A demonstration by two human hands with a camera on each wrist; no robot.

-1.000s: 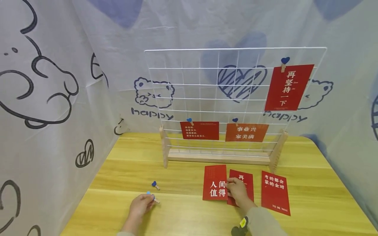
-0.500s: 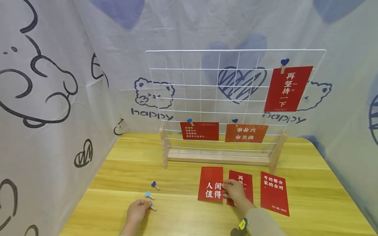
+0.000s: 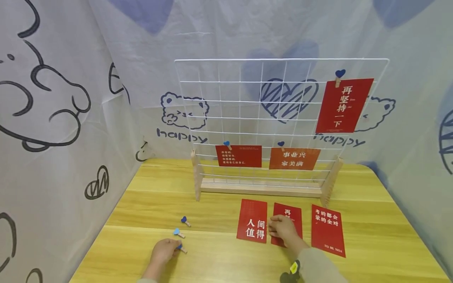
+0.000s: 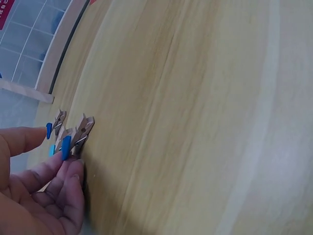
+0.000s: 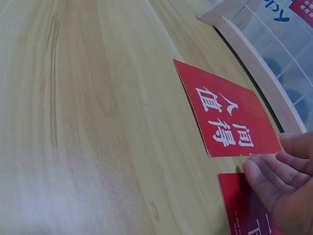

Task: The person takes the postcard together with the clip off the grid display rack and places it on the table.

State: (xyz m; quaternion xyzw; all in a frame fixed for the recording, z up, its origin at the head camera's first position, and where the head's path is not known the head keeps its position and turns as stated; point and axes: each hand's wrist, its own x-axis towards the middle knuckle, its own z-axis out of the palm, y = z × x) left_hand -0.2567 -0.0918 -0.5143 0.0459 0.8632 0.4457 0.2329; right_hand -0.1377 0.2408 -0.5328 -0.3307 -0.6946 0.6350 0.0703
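My left hand (image 3: 164, 251) is beside a clothespin with a dark blue heart (image 3: 180, 247) lying on the table. In the left wrist view, the thumb stands apart from the index finger, whose tip is close to that heart (image 4: 66, 148). Two more heart clothespins lie just beyond, one light blue (image 3: 178, 232) and one dark blue (image 3: 185, 221). Over the middle red card (image 3: 295, 220), partly covering it, is my right hand (image 3: 283, 230). Its thumb and fingers are parted beside the right edge of the left red card (image 3: 252, 220), which lies flat.
A third red card (image 3: 327, 232) lies at the right. Behind stands a white wire grid (image 3: 251, 118) on a wooden base (image 3: 262, 189). Clothespins hold a tall red card (image 3: 345, 106), a small red card (image 3: 238, 156) and an orange-red card (image 3: 295, 158) on it.
The left red card moved left and was let go; my right hand drew back from it slightly. My left hand moved toward me, leaving the light blue clothespin behind and setting a dark blue one down.
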